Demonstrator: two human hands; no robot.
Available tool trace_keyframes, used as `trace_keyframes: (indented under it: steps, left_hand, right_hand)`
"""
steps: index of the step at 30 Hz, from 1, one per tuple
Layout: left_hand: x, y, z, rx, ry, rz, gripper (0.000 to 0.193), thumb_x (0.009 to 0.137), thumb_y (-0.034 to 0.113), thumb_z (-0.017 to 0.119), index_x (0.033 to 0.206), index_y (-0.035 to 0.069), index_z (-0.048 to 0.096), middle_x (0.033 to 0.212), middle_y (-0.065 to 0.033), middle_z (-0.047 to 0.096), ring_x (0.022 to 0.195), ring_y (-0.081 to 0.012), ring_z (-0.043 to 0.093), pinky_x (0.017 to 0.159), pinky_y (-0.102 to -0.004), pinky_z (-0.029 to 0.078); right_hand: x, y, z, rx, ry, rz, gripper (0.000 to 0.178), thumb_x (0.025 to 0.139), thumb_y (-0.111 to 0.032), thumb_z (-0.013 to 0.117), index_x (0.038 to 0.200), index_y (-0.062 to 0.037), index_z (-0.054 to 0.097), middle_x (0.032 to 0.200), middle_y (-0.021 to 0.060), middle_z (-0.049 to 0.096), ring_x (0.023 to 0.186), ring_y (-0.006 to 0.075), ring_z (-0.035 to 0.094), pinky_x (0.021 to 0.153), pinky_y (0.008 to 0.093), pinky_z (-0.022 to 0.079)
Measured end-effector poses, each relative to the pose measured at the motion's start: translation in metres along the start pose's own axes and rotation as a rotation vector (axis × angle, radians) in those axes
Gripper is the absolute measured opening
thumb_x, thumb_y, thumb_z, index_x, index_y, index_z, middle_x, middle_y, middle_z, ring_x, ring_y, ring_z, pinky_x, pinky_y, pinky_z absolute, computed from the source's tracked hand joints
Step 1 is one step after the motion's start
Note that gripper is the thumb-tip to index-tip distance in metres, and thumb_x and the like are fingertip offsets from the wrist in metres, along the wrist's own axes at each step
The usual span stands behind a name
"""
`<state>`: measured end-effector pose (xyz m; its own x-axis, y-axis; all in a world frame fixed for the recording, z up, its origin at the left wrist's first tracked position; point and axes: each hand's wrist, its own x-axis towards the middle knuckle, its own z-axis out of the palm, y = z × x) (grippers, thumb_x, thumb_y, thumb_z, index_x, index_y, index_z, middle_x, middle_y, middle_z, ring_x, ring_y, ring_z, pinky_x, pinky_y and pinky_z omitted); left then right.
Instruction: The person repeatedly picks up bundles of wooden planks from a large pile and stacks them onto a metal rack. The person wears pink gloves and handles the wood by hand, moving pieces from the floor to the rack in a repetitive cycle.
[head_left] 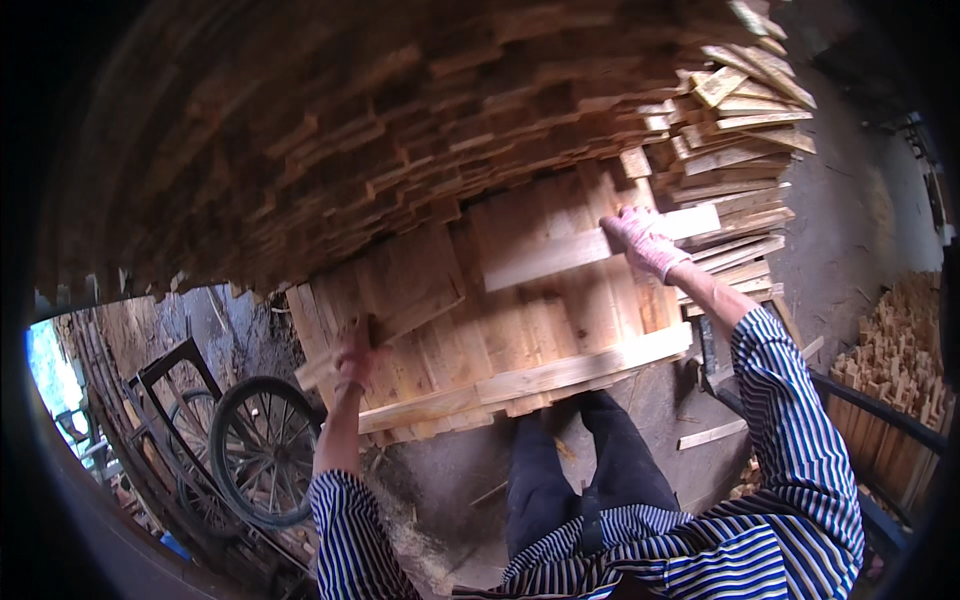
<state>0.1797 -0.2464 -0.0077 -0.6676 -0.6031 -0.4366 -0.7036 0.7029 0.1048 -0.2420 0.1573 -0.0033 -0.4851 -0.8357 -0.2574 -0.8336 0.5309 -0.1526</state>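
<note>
My right hand (645,242), in a pinkish glove, is closed on a pale wooden board (548,260) near its right end. The board lies slantwise over a bed of planks (520,320) set side by side. At the left, my left hand (356,352) is closed around a shorter, narrower wooden slat (425,312), whose near end sticks out past the hand. The left fingers are slightly blurred. A long light batten (540,378) runs across the near edge of the planks, touched by neither hand.
A tall stack of board ends (400,120) rises just beyond the planks. Loosely piled slats (735,160) stand at the right. A spoked cart wheel (265,450) is at the lower left, a crate of wood pieces (895,350) at the far right. One slat (712,435) lies on the floor.
</note>
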Motion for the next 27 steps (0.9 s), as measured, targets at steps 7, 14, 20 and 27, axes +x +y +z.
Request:
trace_keyframes:
  steps: [7, 14, 20, 27]
  left_hand:
    - [0.136, -0.037, 0.030, 0.373, -0.040, 0.161, 0.079, 0.069, 0.034, 0.088, 0.137, 0.013, 0.054, 0.131, -0.0183, 0.058, 0.119, -0.0388, 0.059, 0.097, -0.0514, 0.050]
    - [0.198, -0.086, 0.111, 0.201, -0.020, 0.331, 0.103, 0.080, 0.028, 0.081, 0.160, 0.007, 0.021, 0.162, -0.0222, 0.029, 0.149, -0.0384, 0.030, 0.122, -0.0475, 0.029]
    - [0.196, -0.104, 0.095, 0.405, -0.149, 0.074, 0.112, 0.080, 0.054, 0.072, 0.163, 0.009, 0.013, 0.163, -0.0217, 0.026, 0.150, -0.0394, 0.027, 0.120, -0.0511, 0.030]
    - [0.125, -0.070, 0.094, 0.548, 0.377, 0.152, 0.104, 0.083, 0.069, 0.065, 0.153, -0.001, 0.032, 0.154, -0.0257, 0.038, 0.140, -0.0411, 0.040, 0.117, -0.0512, 0.033]
  right_hand:
    - [0.097, -0.068, 0.058, -0.114, -0.207, 0.249, 0.046, 0.094, -0.014, 0.053, 0.139, -0.0225, 0.057, 0.128, 0.0153, 0.060, 0.121, 0.0349, 0.057, 0.101, 0.0511, 0.044]
    - [0.112, -0.054, 0.141, -0.174, 0.004, 0.169, 0.032, 0.099, -0.025, 0.049, 0.121, -0.0154, 0.071, 0.110, 0.0158, 0.069, 0.109, 0.0371, 0.062, 0.098, 0.0537, 0.046]
    - [0.144, -0.071, 0.131, -0.095, -0.009, 0.261, 0.033, 0.100, -0.030, 0.048, 0.110, -0.0146, 0.076, 0.104, 0.0163, 0.071, 0.106, 0.0381, 0.062, 0.105, 0.0577, 0.040]
    - [0.090, -0.136, 0.077, 0.186, 0.376, 0.275, 0.035, 0.092, -0.023, 0.059, 0.124, -0.0094, 0.064, 0.126, 0.0208, 0.056, 0.121, 0.0385, 0.052, 0.110, 0.0510, 0.039]
